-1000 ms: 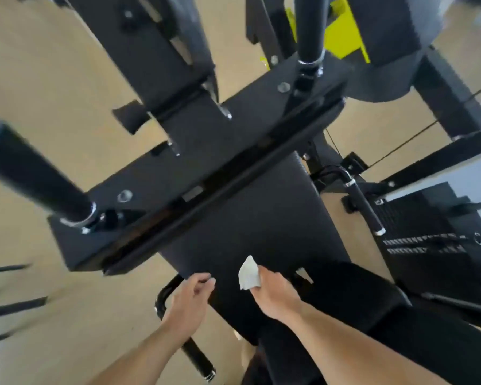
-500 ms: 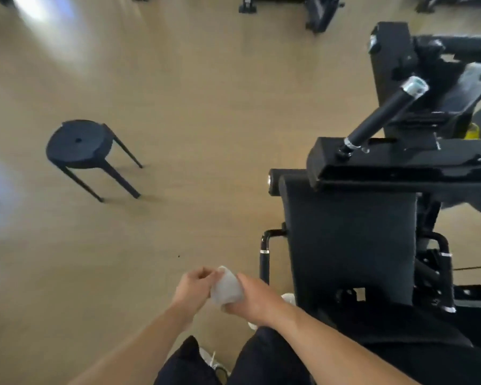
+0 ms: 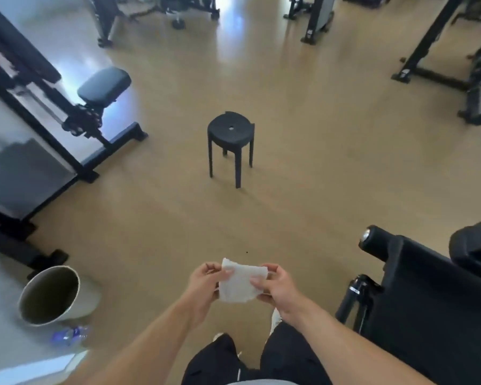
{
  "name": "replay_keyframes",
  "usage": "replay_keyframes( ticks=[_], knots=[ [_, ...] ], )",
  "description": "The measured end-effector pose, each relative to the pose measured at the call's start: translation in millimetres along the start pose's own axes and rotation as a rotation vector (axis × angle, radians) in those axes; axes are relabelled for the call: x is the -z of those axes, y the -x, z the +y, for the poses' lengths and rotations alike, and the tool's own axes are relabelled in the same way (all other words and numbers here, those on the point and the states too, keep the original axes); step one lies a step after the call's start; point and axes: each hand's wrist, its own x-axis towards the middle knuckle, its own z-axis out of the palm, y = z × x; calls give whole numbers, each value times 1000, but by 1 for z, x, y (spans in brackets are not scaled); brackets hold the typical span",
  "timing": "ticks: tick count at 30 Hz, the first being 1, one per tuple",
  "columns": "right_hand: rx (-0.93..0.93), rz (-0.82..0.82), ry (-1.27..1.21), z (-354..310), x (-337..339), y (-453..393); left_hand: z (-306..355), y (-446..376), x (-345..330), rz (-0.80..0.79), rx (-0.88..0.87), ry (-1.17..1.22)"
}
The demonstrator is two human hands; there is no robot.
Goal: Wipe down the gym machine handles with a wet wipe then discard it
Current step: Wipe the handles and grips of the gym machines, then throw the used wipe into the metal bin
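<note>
A white wet wipe (image 3: 240, 282) is spread between both hands in front of me, above the wooden floor. My left hand (image 3: 204, 284) pinches its left edge and my right hand (image 3: 275, 287) pinches its right edge. The black gym machine (image 3: 428, 301) stands at the lower right, with a chrome-capped black handle end (image 3: 368, 240) and a lower black handle (image 3: 356, 290). A grey round bin (image 3: 39, 318) stands open at the lower left.
A black stool (image 3: 231, 134) stands on the floor straight ahead. Another machine with a padded seat (image 3: 103, 86) fills the left side. More machine frames (image 3: 428, 51) stand at the back and right. A plastic bottle (image 3: 70, 334) lies beside the bin.
My view has swung left, away from the machine and toward the open floor and bin. The wipe, bunched between my hands before, is now spread out between them.
</note>
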Motion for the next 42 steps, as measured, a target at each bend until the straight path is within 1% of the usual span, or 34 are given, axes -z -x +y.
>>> replay_keyframes(
  ticks=[5, 7, 9, 12, 16, 18, 19, 20, 22, 24, 25, 28, 32, 36, 39, 42],
  knots=[
    [42, -20, 84, -8, -46, -19, -2, 11, 41, 46, -21, 236],
    [62, 1, 146, -12, -63, -26, -3, 11, 53, 123, -41, 340],
    [77, 27, 184, -17, -80, -32, -2, 9, 65, 233, -54, 409],
    [65, 21, 262, -21, -104, -40, 1, 3, 80, 349, -68, 393],
    [-3, -212, 315, -30, -140, -48, 5, -9, 90, 423, -67, 371],
    [-25, -340, 341, -39, -156, -49, 8, -14, 93, 497, -23, 375],
    [-43, -405, 350, -46, -163, -49, 10, -16, 95, 504, 15, 386],
    [-71, -465, 352, -51, -170, -51, 12, -17, 98, 472, 49, 395],
    [-104, -565, 385, -64, -181, -58, 18, -13, 103, 341, 61, 459],
    [-86, -593, 480, -74, -191, -67, 23, -12, 109, 221, 0, 556],
    [-62, -586, 535, -79, -196, -72, 26, -10, 112, 207, -26, 589],
    [-1, -599, 641, -88, -214, -84, 38, -5, 116, 250, -57, 602],
    [28, -689, 762, -91, -251, -89, 43, -6, 130, 327, -93, 645],
    [148, -809, 1064, -80, -294, -81, 43, -3, 149, 304, -145, 880],
    [175, -936, 1249, -75, -329, -79, 36, 1, 177, 302, -191, 975],
    [205, -957, 1339, -62, -370, -81, 33, 7, 215, 288, -209, 1027]
  ],
)
